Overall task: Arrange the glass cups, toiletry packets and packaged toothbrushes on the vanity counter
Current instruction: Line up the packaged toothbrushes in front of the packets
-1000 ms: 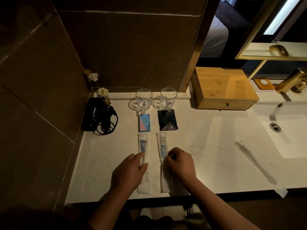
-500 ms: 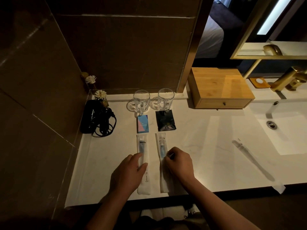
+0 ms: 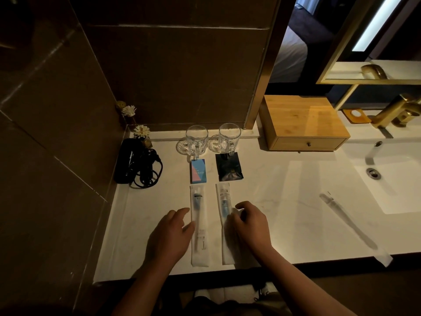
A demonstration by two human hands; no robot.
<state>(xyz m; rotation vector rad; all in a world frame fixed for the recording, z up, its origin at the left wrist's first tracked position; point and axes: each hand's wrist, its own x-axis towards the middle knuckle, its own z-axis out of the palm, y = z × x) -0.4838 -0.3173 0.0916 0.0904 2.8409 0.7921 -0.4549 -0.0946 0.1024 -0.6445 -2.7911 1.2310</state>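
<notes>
Two glass cups (image 3: 197, 139) (image 3: 229, 136) stand on glass coasters at the back of the white vanity counter (image 3: 284, 201). In front of them lie a blue toiletry packet (image 3: 197, 171) and a black toiletry packet (image 3: 229, 169). Nearer me, two packaged toothbrushes lie side by side lengthwise, the left one (image 3: 197, 201) and the right one (image 3: 224, 199). My left hand (image 3: 169, 233) lies relaxed beside the left toothbrush, its thumb touching the wrapper's edge. My right hand (image 3: 249, 224) has its fingers curled and pinches the right toothbrush's wrapper at its right edge.
A black hair dryer (image 3: 134, 164) with a coiled cord sits at the left wall beside small flowers (image 3: 141, 131). A wooden drawer box (image 3: 303, 122) stands right of the cups. Further right are the sink basin (image 3: 391, 179), a gold faucet (image 3: 396, 110) and another long wrapped item (image 3: 348, 222).
My left hand has slid left, off the top of the left toothbrush, so that only its thumb touches. My right hand stays on the right toothbrush.
</notes>
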